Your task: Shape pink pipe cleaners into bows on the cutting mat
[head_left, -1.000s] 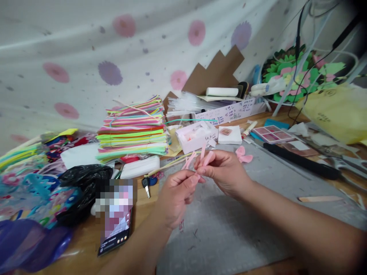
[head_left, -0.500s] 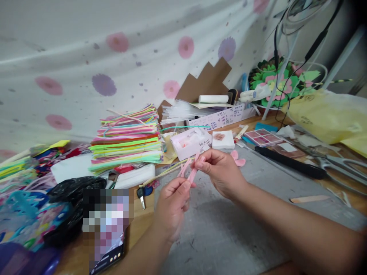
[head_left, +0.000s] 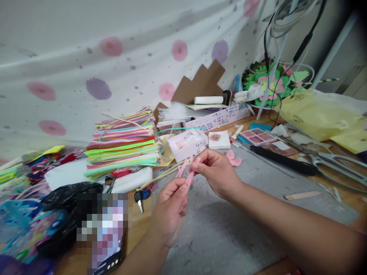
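Pink pipe cleaners point(head_left: 189, 177) are pinched between both of my hands, above a grey mat. My left hand point(head_left: 172, 204) is closed on their lower part, thumb against the forefinger. Higher up, the thumb and fingertips of my right hand point(head_left: 218, 172) grip the same pink pieces, whose loose ends stick out to the upper left. My fingers hide how the strands are joined. Just behind my right hand lies a pink petal-shaped piece point(head_left: 235, 162) on the grey mat point(head_left: 223, 233).
A tall bundle of coloured pipe cleaners point(head_left: 123, 149) stands at the left, near a key point(head_left: 140, 202) and a phone point(head_left: 111, 248). Scissors point(head_left: 329, 160), a black-handled tool point(head_left: 283, 160) and a wooden stick point(head_left: 302, 195) lie right. A white box point(head_left: 187, 147) sits behind my hands.
The whole view has shifted slightly, so most things appear a little further left. Both hands keep their pinch on the pink pipe cleaners, with only slight movement of the fingers.
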`<state>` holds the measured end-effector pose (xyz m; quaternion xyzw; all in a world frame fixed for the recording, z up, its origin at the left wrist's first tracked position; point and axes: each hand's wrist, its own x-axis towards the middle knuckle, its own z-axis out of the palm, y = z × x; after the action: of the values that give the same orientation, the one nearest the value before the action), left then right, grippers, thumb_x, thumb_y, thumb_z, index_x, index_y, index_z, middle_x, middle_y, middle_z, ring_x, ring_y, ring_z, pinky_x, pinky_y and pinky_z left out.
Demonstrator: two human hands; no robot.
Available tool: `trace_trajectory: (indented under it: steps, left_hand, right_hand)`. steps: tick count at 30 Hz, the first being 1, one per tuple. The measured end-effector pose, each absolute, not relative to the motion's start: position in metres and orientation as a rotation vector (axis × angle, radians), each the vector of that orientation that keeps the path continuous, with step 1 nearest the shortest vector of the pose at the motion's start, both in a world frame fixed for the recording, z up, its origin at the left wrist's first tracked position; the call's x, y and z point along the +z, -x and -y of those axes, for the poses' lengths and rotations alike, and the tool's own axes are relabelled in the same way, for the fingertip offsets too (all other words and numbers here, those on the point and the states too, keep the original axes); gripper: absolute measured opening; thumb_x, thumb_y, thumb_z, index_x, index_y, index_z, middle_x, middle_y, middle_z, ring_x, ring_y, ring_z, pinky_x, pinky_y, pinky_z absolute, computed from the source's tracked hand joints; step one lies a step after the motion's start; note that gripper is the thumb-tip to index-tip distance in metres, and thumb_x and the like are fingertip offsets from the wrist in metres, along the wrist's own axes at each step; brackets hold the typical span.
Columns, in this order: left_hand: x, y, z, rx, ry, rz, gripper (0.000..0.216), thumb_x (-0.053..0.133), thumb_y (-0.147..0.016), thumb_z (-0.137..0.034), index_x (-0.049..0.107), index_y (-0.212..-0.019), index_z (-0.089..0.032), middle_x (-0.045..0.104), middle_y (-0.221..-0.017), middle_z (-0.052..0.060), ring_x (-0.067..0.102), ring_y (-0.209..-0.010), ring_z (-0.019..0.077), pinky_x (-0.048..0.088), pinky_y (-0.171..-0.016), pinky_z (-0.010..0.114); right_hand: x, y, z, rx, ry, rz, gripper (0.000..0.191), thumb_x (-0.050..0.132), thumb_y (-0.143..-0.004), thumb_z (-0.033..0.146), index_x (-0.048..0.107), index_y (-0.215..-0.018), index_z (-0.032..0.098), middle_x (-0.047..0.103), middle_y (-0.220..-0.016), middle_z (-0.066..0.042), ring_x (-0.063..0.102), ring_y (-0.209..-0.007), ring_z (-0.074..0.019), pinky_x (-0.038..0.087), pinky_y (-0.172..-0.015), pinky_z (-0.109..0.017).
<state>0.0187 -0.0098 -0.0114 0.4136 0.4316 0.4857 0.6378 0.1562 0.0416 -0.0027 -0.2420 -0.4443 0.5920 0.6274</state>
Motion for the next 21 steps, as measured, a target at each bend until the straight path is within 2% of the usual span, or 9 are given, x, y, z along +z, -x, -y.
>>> trace_trajectory:
  steps: [4, 10, 13, 15, 18, 21]
  left_hand:
    - [-0.014, -0.018, 0.009, 1.084, -1.007, -1.020, 0.019, 0.056, -0.082, -0.035, 0.056, -0.080, -0.016, 0.029, -0.045, -0.009, 0.019, -0.041, 0.0039, 0.015, -0.042, 0.019]
    - [-0.018, -0.018, 0.009, 1.040, -1.151, -1.067, 0.020, 0.050, -0.086, -0.035, 0.053, -0.079, -0.016, 0.039, -0.040, -0.008, 0.028, -0.039, 0.0040, 0.022, -0.044, 0.018]
    - [-0.016, -0.021, 0.010, 1.028, -1.121, -1.081, 0.021, 0.048, -0.086, -0.037, 0.049, -0.080, -0.017, 0.046, -0.043, -0.006, 0.032, -0.038, 0.0047, 0.021, -0.040, 0.018]
    - [-0.014, -0.023, 0.010, 1.045, -1.095, -1.074, 0.021, 0.048, -0.086, -0.038, 0.047, -0.080, -0.018, 0.050, -0.045, -0.005, 0.037, -0.038, 0.0060, 0.025, -0.039, 0.017]
    - [-0.013, -0.024, 0.009, 1.082, -1.073, -1.056, 0.021, 0.047, -0.086, -0.038, 0.045, -0.079, -0.018, 0.053, -0.048, -0.004, 0.043, -0.041, 0.0076, 0.032, -0.041, 0.018]
    - [-0.015, -0.023, 0.008, 1.095, -1.071, -1.040, 0.021, 0.048, -0.086, -0.037, 0.046, -0.079, -0.018, 0.054, -0.049, -0.004, 0.043, -0.041, 0.0077, 0.033, -0.041, 0.018]
  right_hand:
    - [0.000, -0.158, -0.043, 1.318, 0.451, 1.065, 0.020, 0.076, -0.062, 0.020, 0.057, -0.060, 0.017, 0.065, -0.068, 0.001, 0.060, -0.064, -0.0116, 0.048, -0.060, -0.028]
    - [-0.002, -0.165, -0.050, 1.321, 0.434, 1.100, 0.020, 0.076, -0.064, 0.020, 0.056, -0.060, 0.016, 0.064, -0.069, 0.001, 0.059, -0.065, -0.0108, 0.047, -0.063, -0.027]
    - [-0.006, -0.168, -0.054, 1.443, 0.462, 1.112, 0.015, 0.070, -0.071, 0.029, 0.060, -0.073, 0.018, 0.062, -0.079, 0.000, 0.058, -0.068, -0.0109, 0.048, -0.064, -0.028]
    - [-0.009, -0.168, -0.055, 1.505, 0.518, 1.201, 0.017, 0.067, -0.073, 0.032, 0.062, -0.081, 0.018, 0.061, -0.076, 0.001, 0.057, -0.065, -0.0105, 0.047, -0.061, -0.027]
    - [-0.012, -0.166, -0.052, 1.410, 0.592, 1.497, 0.014, 0.068, -0.072, 0.028, 0.062, -0.075, 0.016, 0.059, -0.070, 0.000, 0.054, -0.065, -0.0112, 0.045, -0.062, -0.027]
    - [-0.014, -0.162, -0.047, 1.282, 0.669, 1.643, 0.014, 0.064, -0.075, 0.027, 0.059, -0.070, 0.015, 0.059, -0.072, -0.001, 0.054, -0.068, -0.0125, 0.043, -0.065, -0.028]
